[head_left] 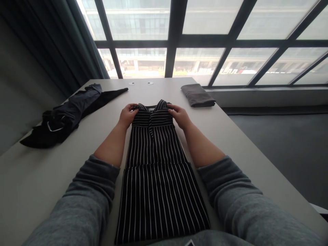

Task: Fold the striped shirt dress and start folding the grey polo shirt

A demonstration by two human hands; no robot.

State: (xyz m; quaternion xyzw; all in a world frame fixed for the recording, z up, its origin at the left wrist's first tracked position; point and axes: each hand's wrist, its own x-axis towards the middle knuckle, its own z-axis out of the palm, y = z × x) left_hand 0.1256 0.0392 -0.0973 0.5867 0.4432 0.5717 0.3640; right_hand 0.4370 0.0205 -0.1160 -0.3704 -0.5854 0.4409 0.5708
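Observation:
A black dress with thin white stripes (156,147) lies lengthwise on the white table, its V-shaped neckline at the far end and its lower part toward my body. A fold or layer edge crosses it around the middle. My left hand (128,115) pinches the top left corner near the shoulder. At the opposite top corner, my right hand (179,115) has its thumb and fingers closed on the cloth. Both forearms run along the sides of the dress, sleeves pushed up.
A heap of dark clothes (74,109) lies on the table's left side. At the far right edge rests a folded grey cloth (197,95). Two small white discs (150,83) sit near the table's back edge. Windows (143,61) and a dark curtain (69,37) stand beyond the table (230,171).

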